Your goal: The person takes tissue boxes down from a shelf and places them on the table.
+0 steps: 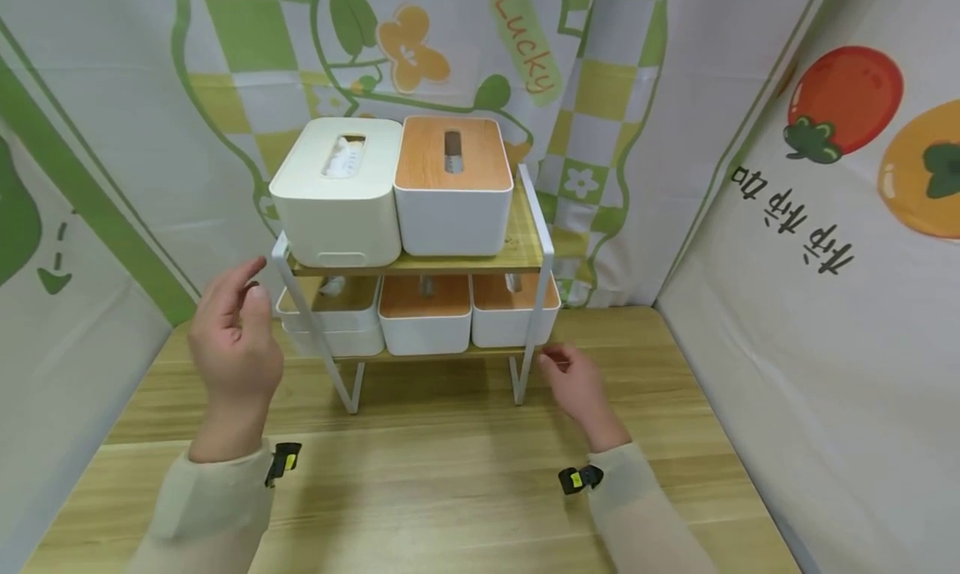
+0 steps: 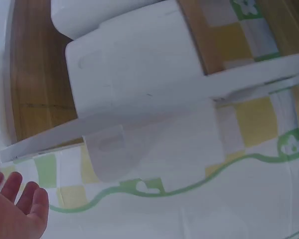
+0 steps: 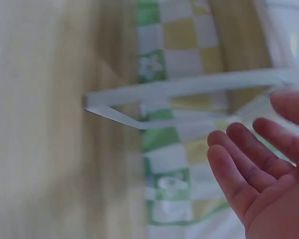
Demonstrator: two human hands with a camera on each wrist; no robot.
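Note:
A two-tier shelf rack (image 1: 531,224) with white metal legs and wooden boards stands on the table. To its left, my left hand (image 1: 236,336) is raised beside the top board, fingers loosely bent and holding nothing. My right hand (image 1: 576,389) is low beside the right leg; in the right wrist view its fingers (image 3: 229,167) are relaxed, with nothing in them. Up top sit a cream tissue box (image 1: 341,228) and a white tissue box with a wooden lid (image 1: 453,222). Below are a white left box (image 1: 330,320), a middle wooden-lidded box (image 1: 425,332) and a right one (image 1: 502,324).
Under the rack runs a wooden table (image 1: 435,474). A printed curtain (image 1: 480,24) hangs close behind, and white printed panels (image 1: 810,332) stand at both sides. Dark straps (image 1: 581,478) circle both wrists.

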